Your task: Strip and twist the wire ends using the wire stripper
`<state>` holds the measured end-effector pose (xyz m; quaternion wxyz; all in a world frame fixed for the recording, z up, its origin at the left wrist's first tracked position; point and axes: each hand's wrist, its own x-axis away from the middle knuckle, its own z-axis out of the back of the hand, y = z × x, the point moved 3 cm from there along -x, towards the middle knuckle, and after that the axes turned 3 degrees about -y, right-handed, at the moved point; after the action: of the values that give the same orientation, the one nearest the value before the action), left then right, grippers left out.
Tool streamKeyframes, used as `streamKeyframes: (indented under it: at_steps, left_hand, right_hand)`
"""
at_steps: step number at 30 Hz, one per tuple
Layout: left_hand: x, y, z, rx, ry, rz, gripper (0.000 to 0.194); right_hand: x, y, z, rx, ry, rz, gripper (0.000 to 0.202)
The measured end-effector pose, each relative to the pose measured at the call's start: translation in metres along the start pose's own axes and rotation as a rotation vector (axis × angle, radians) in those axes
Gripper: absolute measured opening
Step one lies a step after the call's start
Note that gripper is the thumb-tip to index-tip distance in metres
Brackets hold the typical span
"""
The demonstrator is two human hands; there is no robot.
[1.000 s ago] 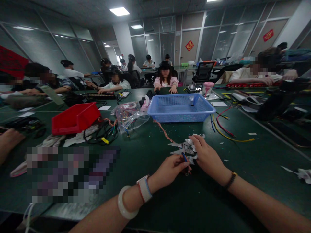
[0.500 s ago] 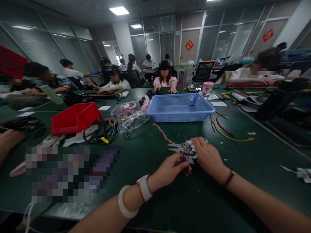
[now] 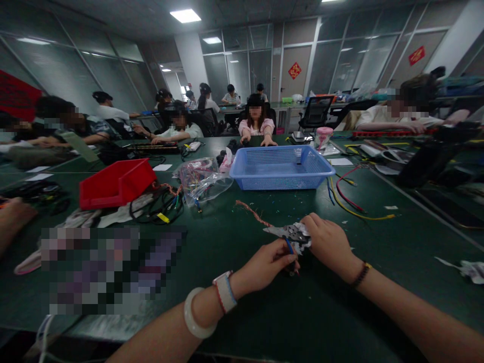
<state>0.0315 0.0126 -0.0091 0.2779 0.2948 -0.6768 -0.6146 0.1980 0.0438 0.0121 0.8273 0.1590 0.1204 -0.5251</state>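
My right hand (image 3: 328, 244) is closed round the handles of grey metal wire strippers (image 3: 288, 231), whose handles look wrapped in white material. Their jaws point left and are together. Just below the tool, my left hand (image 3: 266, 259) pinches a thin blue wire (image 3: 289, 246) that runs up to the jaws. Under the left fingers, reddish wire ends show in part, and their full shape is hidden. A twisted length of bare copper wire (image 3: 252, 212) lies on the table, reaching toward the tips of the strippers; I cannot tell whether they touch.
Beyond my hands stands a blue plastic basket (image 3: 282, 182). Left of it are a clear plastic bag (image 3: 206, 184) of wires and a red bin (image 3: 113, 186). Red, blue and yellow cables (image 3: 351, 199) lie right. A person's hand (image 3: 15, 222) is at the left edge; others sit around.
The jaws of the wire strippers have gone from apart to together. My right hand has shifted slightly right, and the copper wire's far end has moved a little down and left.
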Motion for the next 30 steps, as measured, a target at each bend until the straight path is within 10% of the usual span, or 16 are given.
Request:
streamKeyframes:
  at_steps: [20,30]
  left_hand:
    - [-0.001,0.004,-0.001,0.142,-0.043,0.035,0.028]
    - [-0.001,0.006,-0.001,0.353,-0.169,-0.02,0.02]
  right_hand:
    - [-0.001,0.011,-0.009,-0.202,0.071,0.015,0.066]
    - [-0.002,0.014,-0.01,-0.042,0.057,0.01,0.037]
